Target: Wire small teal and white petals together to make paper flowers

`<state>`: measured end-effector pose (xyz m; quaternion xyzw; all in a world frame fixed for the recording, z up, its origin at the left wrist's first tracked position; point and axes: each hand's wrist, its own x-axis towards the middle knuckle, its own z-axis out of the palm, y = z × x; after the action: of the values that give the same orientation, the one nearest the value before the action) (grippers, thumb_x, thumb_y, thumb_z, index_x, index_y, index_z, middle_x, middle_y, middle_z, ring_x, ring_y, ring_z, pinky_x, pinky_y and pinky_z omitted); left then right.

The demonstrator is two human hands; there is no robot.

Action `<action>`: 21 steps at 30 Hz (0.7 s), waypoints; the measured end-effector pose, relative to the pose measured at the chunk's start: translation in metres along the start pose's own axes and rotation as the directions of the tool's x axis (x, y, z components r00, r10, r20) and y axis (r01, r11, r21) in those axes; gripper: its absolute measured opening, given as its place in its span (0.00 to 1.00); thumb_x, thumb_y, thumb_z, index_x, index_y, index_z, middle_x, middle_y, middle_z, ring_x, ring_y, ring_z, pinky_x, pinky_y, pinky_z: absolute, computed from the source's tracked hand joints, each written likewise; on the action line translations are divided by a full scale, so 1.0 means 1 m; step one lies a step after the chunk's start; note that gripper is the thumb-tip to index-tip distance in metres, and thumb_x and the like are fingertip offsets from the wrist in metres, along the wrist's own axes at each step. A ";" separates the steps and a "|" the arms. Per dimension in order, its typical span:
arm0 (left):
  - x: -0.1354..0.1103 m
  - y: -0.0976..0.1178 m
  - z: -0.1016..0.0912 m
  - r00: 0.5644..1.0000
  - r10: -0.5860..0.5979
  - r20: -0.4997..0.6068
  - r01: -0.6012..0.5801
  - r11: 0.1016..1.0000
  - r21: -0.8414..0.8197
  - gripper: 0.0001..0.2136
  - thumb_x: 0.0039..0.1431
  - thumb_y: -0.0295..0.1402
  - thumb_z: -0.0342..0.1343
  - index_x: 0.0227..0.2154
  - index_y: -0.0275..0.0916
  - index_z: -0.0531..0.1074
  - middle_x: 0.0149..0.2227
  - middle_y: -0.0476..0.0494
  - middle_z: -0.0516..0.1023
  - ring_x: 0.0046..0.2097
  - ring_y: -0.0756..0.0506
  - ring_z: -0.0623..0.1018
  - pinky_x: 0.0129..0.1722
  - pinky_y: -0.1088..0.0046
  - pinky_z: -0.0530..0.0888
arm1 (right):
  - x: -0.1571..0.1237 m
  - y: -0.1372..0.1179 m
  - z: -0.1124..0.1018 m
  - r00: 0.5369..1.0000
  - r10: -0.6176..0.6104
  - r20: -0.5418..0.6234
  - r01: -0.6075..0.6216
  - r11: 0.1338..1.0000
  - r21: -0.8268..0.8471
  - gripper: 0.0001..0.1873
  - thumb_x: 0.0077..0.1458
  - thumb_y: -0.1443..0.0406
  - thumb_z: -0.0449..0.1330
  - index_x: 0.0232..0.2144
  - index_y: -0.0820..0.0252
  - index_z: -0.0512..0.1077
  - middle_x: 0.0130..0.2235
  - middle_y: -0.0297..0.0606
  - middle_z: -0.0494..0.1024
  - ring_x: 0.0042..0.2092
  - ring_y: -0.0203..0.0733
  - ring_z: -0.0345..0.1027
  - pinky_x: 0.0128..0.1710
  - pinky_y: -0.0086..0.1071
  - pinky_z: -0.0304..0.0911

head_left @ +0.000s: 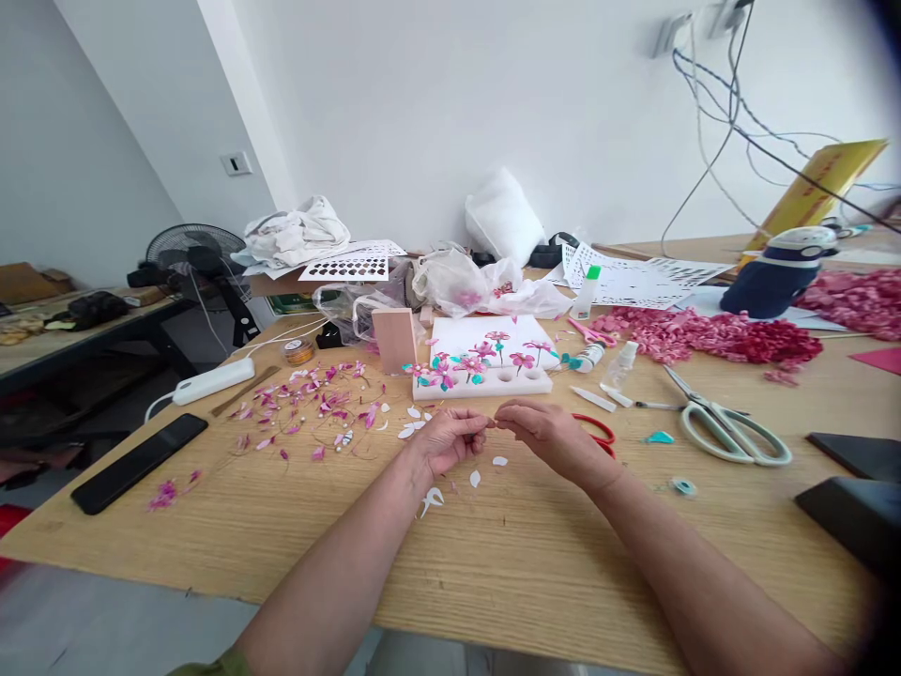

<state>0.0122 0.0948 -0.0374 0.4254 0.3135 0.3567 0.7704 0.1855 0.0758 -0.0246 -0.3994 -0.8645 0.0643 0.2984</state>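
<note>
My left hand (454, 439) and my right hand (541, 429) meet fingertip to fingertip above the middle of the table. Both are closed in a pinch; whatever sits between the fingers is too small to make out. Just beyond them, pink and teal craft flowers (482, 357) stand in a white foam block (525, 383). White cut-out petals (412, 427) lie beside my left hand, and a few more, such as a small white piece (475, 479), lie below the hands. Red-handled scissors (597, 432) are partly hidden behind my right hand.
Loose pink petals (316, 399) spread over the left side, near a black phone (141, 463) and a white power strip (215, 380). Large pale-green scissors (736, 432), a spray bottle (619, 368), a navy bottle (781, 272) and pink petal heaps (676, 333) occupy the right.
</note>
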 end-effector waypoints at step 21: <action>0.002 -0.006 0.010 0.943 0.249 -0.220 -0.177 0.937 0.300 0.06 0.41 0.32 0.59 0.20 0.33 0.73 0.19 0.50 0.67 0.22 0.55 0.61 0.25 0.76 0.57 | 0.005 0.000 0.002 0.910 0.376 -0.175 -0.346 0.921 0.178 0.08 0.51 0.64 0.50 0.31 0.60 0.66 0.29 0.37 0.72 0.23 0.33 0.62 0.22 0.27 0.57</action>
<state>0.0229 0.0897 -0.0385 0.5108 0.4082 0.4432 0.6132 0.1818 0.0796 -0.0238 -0.5346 -0.7331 0.1383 0.3970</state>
